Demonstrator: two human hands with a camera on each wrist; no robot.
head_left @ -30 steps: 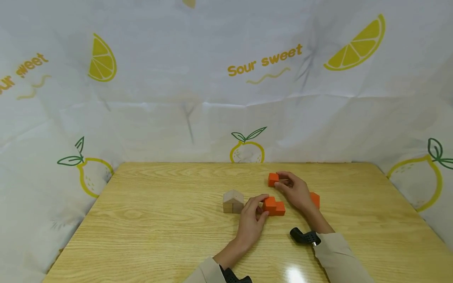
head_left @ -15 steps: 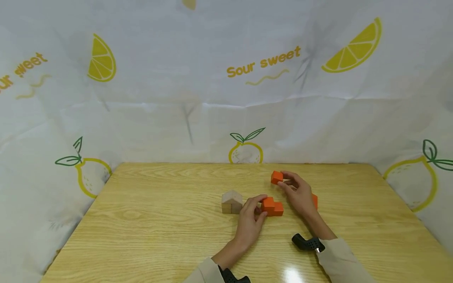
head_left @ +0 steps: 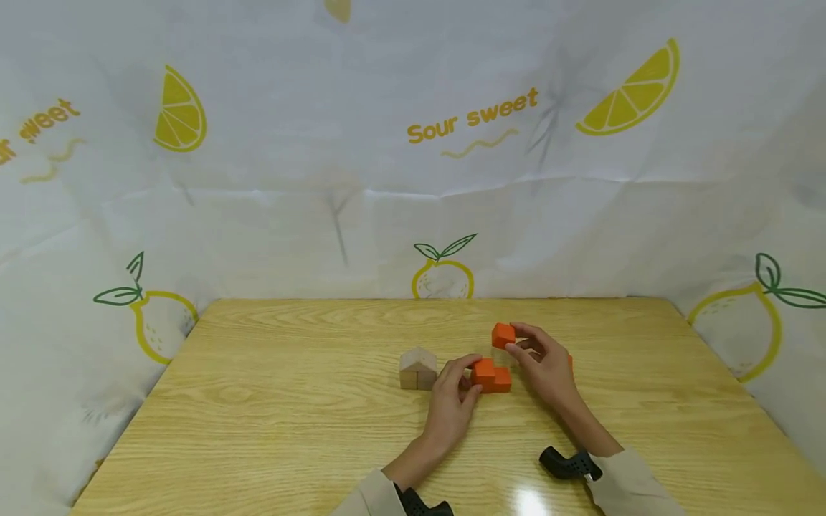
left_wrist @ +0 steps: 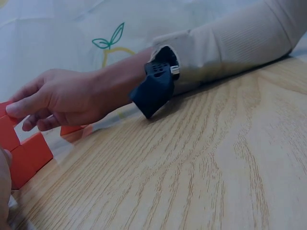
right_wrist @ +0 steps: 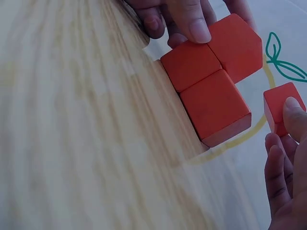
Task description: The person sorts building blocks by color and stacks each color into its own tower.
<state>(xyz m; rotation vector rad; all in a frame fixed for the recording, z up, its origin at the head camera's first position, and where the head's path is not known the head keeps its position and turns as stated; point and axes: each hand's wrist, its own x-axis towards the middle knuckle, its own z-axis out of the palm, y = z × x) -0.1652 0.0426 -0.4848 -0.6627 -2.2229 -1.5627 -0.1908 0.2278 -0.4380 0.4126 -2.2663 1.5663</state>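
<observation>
In the head view my left hand holds a small stack of red cubes between thumb and forefinger. The right wrist view shows two cubes side by side on the table, the lower cube at the outer end, and an upper cube over the one by my left thumb. My right hand pinches another red cube by thumb and fingers, apart from the stack and behind it. That held cube is tilted.
Left of my left hand stands a plain wooden block house with a gabled top. Another red block is mostly hidden behind my right wrist. A lemon-print sheet hangs along the back of the wooden table.
My right hand has carried its cube slightly right, then nearer to the stack. My left hand keeps its hold on the stack. The head view has shifted a little.
</observation>
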